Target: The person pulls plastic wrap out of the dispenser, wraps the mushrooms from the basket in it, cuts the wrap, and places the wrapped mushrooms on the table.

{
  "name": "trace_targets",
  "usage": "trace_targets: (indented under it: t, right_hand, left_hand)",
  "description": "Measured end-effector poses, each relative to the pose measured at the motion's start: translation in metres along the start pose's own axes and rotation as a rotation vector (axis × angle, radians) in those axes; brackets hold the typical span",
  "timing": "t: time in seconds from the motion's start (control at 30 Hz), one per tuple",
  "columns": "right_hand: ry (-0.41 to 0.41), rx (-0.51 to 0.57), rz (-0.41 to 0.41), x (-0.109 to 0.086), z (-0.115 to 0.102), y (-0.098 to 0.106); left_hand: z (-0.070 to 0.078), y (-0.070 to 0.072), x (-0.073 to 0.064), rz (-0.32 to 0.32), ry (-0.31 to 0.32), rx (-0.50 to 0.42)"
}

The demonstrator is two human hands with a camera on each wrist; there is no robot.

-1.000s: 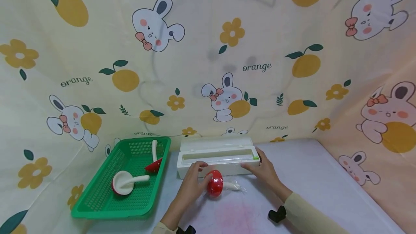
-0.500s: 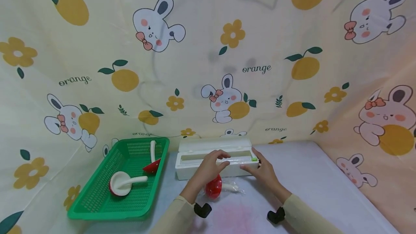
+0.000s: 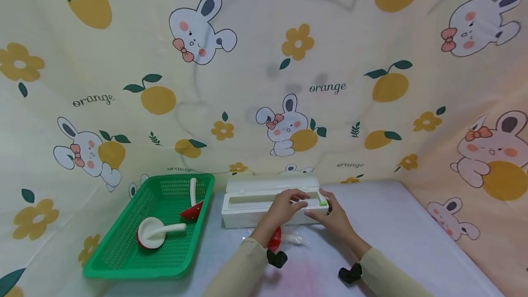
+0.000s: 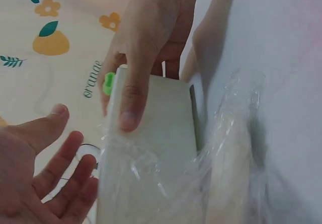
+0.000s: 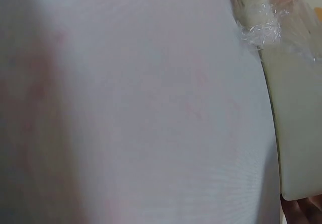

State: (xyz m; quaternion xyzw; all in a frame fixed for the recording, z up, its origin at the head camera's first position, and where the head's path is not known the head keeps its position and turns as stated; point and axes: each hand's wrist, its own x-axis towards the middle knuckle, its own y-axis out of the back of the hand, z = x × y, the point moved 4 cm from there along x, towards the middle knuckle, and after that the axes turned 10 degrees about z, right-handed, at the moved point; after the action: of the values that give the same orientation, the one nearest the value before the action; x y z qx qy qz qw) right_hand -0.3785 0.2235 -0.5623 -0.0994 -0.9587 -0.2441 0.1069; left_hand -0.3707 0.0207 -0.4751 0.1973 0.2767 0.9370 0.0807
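Note:
A white cling film dispenser [image 3: 243, 218] lies at the table's far side with its lid up and a green cutter slide [image 3: 323, 203] at its right end. My right hand [image 3: 336, 218] grips that end, thumb on the front face. Over the dispenser's right half hovers my left hand [image 3: 283, 209]; in the left wrist view its fingers [image 4: 65, 194] are spread and hold nothing. A red-capped, mushroom-shaped piece [image 3: 274, 240] with a white stem lies before the dispenser in clear film [image 4: 146, 168], partly hidden by my left wrist.
At the left stands a green plastic basket [image 3: 136, 273]. Inside are a white-faced mushroom-shaped piece [image 3: 152, 233] and a red one with white dots [image 3: 192, 212]. Patterned cloth [image 3: 247, 81] hangs behind the table, and a pink stain [image 3: 303, 278] marks the tabletop.
My left hand has left the red-capped piece and moved right and up over the dispenser, toward the green slide. My right hand keeps its grip on the dispenser's end.

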Motion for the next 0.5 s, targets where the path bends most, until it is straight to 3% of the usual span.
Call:
trace_targets:
  t: [0.23,0.5]
  right_hand:
    - [-0.011,0.016,0.001,-0.001,-0.001,0.001]
    - [-0.005,0.039,-0.001,-0.001,-0.002,0.002]
  left_hand:
    - [-0.006,-0.015,0.011,-0.007,0.037,-0.082]
    - [-0.007,-0.024,0.022,-0.005,0.027,-0.180]
